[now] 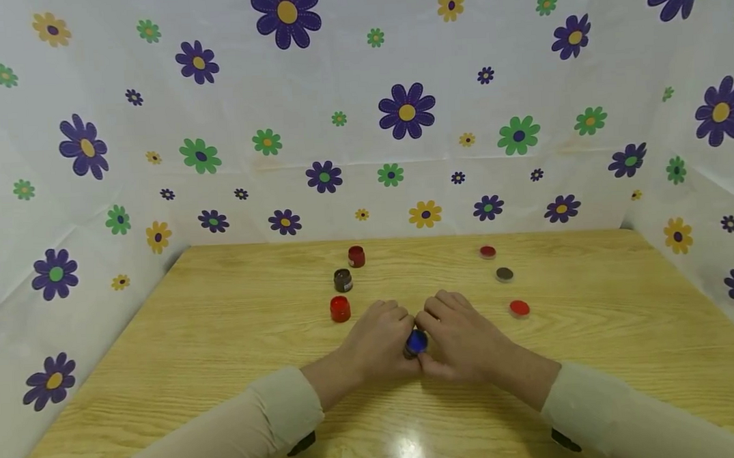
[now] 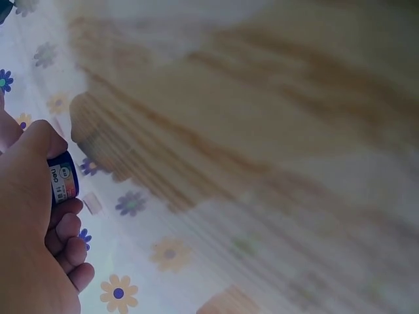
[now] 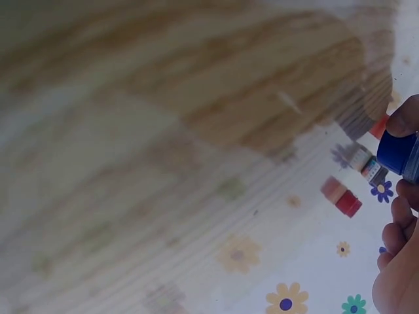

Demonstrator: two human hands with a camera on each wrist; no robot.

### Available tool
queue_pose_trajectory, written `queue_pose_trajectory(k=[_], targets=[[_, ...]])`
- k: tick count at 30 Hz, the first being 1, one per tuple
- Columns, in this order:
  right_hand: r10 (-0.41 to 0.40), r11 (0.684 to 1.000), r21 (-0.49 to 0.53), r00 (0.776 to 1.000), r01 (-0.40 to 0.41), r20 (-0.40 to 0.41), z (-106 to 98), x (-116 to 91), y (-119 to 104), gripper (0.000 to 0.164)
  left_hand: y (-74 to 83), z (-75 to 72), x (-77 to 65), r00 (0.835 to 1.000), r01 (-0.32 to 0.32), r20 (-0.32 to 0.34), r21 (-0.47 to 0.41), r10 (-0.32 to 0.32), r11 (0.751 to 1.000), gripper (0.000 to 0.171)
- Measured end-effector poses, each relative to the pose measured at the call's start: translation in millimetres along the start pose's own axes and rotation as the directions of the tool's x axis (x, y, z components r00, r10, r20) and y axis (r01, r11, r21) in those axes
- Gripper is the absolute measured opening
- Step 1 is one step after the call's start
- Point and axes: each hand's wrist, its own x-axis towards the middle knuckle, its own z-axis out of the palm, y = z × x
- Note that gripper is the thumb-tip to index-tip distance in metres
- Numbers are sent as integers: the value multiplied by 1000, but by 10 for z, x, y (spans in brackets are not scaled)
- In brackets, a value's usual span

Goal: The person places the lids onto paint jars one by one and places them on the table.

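Observation:
Both hands meet around a small blue paint jar near the middle of the table. My left hand grips it from the left, and a white label shows on the jar in the left wrist view. From the other side my right hand pinches it between thumb and fingers. A clear rim borders the blue jar in the right wrist view. Whether the lid is loose cannot be told.
Left of centre stand a bright red jar, a dark grey-brown jar and a dark red jar, all lidless. To the right lie a red lid, a dark lid and a dark red lid. Flowered cloth surrounds the table.

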Motion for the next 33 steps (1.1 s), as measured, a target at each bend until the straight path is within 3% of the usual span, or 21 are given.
queue_pose_trajectory(k=[25, 33], targets=[[6, 1000, -9, 1000, -6, -11, 10, 9, -19, 35, 14, 8, -16, 999, -26, -23, 45, 27, 999, 41], [54, 998, 17, 998, -54, -17, 13, 2, -27, 37, 13, 15, -16, 1000, -22, -22, 22, 22, 1000, 44]])
